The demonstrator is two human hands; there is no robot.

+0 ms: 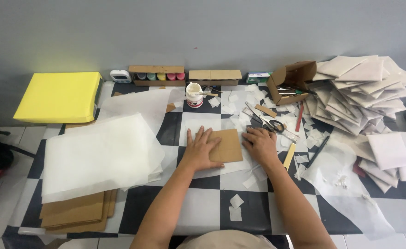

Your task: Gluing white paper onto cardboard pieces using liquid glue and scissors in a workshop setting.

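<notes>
Pressing flat with open palms, the left hand (202, 150) and right hand (259, 144) pin a light, stiff-looking cardboard square (227, 145) between them, gripping nothing.

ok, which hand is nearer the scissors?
Right. The right hand lies flat just below the scissors, its fingertips almost at the handles. The left hand rests on the cardboard piece, further off to the left.

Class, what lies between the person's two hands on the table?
In the head view, a brown cardboard piece lies between the left hand and the right hand.
</notes>
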